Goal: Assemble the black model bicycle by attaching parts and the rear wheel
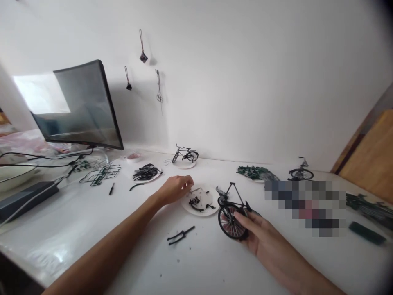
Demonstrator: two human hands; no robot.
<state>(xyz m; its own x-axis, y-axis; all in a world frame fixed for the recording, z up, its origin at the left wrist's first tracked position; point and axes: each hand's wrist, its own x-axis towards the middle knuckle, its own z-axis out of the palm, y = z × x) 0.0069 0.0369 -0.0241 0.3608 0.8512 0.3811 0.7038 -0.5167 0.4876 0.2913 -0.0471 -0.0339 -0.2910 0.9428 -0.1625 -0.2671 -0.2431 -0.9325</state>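
Note:
My right hand point(254, 231) grips a half-built miniature bicycle point(231, 209), which has a black frame and a rear wheel with a red rim. My left hand point(175, 189) hangs with curled fingers over the edge of a white plate point(201, 209) holding small black parts. I cannot tell whether those fingers pinch anything. A loose black bicycle fork point(181, 235) lies on the white table point(76, 229) below the plate. Further back stand a finished model bicycle point(185, 155) on a small white plate and a second model bicycle point(301, 172) at the right.
Several plates of black and green parts point(146, 173) stand along the back of the table. A green parts sprue point(100, 175) and a curved monitor point(82, 104) with cables are at the left. A pixelated patch covers the table at the right, and a wooden board point(371, 155) leans beyond it.

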